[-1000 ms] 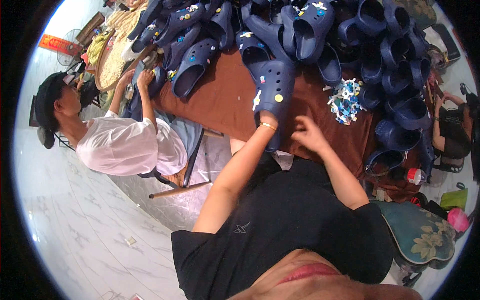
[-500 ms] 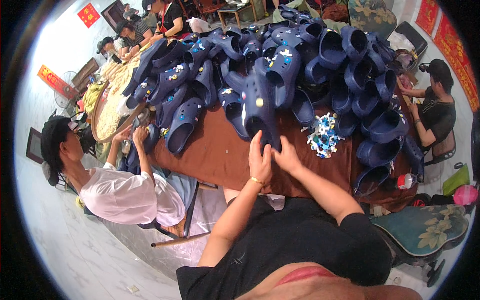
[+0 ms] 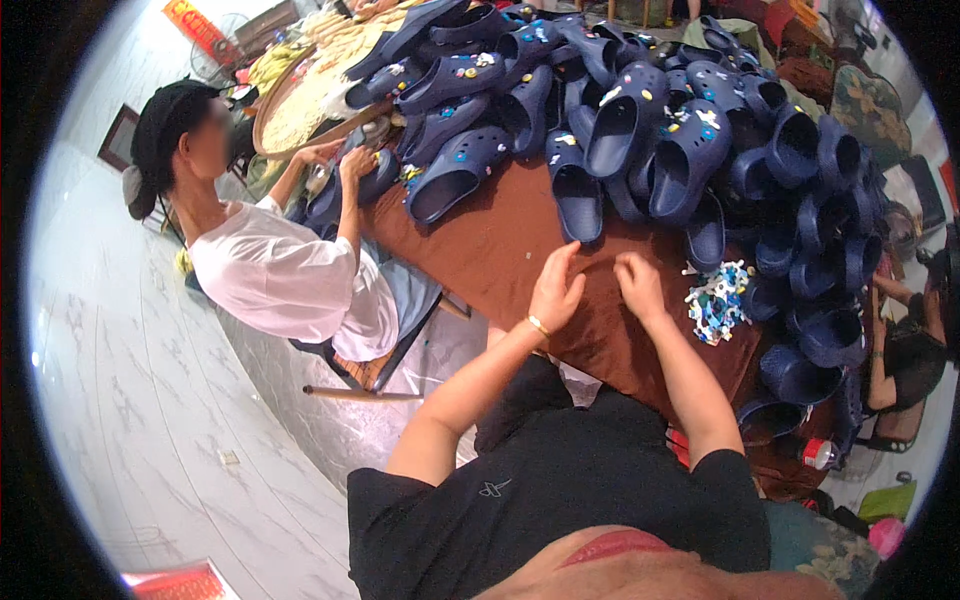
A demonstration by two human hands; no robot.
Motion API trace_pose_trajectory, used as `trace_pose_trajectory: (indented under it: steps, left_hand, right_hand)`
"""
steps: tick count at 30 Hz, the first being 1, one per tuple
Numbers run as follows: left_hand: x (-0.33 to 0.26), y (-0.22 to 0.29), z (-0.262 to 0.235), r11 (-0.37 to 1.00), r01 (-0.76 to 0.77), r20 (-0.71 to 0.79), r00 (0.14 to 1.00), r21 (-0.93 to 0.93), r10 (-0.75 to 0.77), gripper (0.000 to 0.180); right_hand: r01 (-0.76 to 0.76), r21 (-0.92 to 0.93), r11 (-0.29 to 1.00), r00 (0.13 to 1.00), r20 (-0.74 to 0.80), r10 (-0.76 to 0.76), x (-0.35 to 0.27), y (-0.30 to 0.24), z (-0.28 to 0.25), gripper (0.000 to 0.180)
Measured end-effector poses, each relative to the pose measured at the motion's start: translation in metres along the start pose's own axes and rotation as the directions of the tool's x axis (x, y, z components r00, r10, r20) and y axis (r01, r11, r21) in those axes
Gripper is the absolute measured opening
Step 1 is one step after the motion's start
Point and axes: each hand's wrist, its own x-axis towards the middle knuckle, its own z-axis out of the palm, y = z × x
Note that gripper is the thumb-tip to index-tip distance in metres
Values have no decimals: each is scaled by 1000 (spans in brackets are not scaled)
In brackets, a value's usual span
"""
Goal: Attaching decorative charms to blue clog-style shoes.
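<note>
Both of my hands hover over the brown cloth on the table, with nothing in them. My left hand has its fingers stretched out, close to the heel of a navy clog. Beside it, to the right, my right hand is held with its fingers loosely bent and apart. Just beyond, another navy clog with small charms on its top lies on the front of a big heap of such clogs. A small pile of white, blue and green shoe charms sits right of my right hand.
At the left a person in a white shirt works on a clog beside a round woven tray. Another person in black sits at the right. A bottle with a red label lies near the table's right corner.
My hands have let go of the navy clog they held, and it now lies on the heap. They have drawn apart. The whole view has swung to the left.
</note>
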Motion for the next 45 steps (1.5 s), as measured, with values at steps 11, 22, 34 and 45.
trace_pose_trajectory:
  steps: [11, 22, 34, 45]
  left_hand:
    - [185, -118, -129, 771, -55, -254, 927, 634, 275, 50]
    - [300, -159, -198, 634, 378, -345, 921, 674, -183, 77]
    - [265, -133, -152, 788, 96, -383, 905, 608, 185, 25]
    - [14, -34, -144, 964, 41, -421, 904, 263, 77, 18]
  right_hand:
    - [53, -191, 980, 999, 18, -50, -52, 26, 20, 10]
    - [-60, -124, 990, 995, 72, 69, -49, 17, 17, 18]
    - [-629, 516, 581, 759, 250, 601, 15, -39, 100, 53]
    - [-398, 702, 591, 885, 122, 450, 64, -44, 74, 44]
